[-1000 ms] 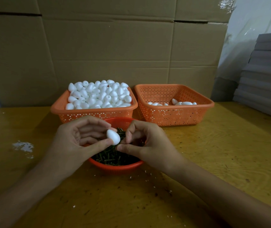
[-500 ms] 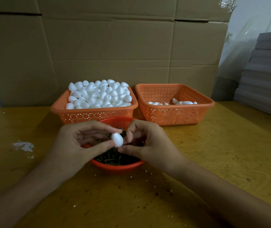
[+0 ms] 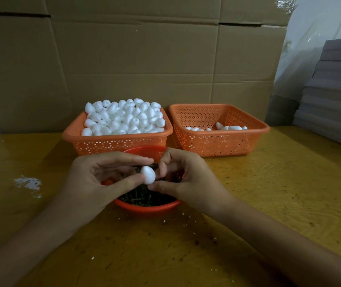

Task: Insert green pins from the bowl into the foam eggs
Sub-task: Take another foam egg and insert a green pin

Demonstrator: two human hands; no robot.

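While the left hand [image 3: 95, 179] pinches a single foam egg [image 3: 148, 175] between thumb below and forefinger above, its other fingers loosely curled behind, the right hand [image 3: 188, 183] closes in from the other side. Its thumb and forefinger are bent so that their tips lie against the egg's right flank. Whether a green pin sits between those tips cannot be told, since the egg and the fingers hide the contact point.

Compared with a second ago, the egg has been turned from a slant to a more upright pose and carried slightly toward the right hand. The right fingertips, then just beside it, now touch it. This reads as the start of the pressing-in stroke, not a search for a pin.

The egg is held above the red bowl [image 3: 144, 208], clear of the heap of green pins [image 3: 142, 196] inside.

Behind the bowl stand two orange perforated baskets on the wooden table [image 3: 289, 193]. The left basket [image 3: 70, 135] is heaped with bare eggs. The right basket [image 3: 217, 146] holds only a few, so the task appears to be at an early stage. White foam crumbs [image 3: 27, 182] lie on the table to the left, and cardboard cartons [image 3: 144, 69] close the background.
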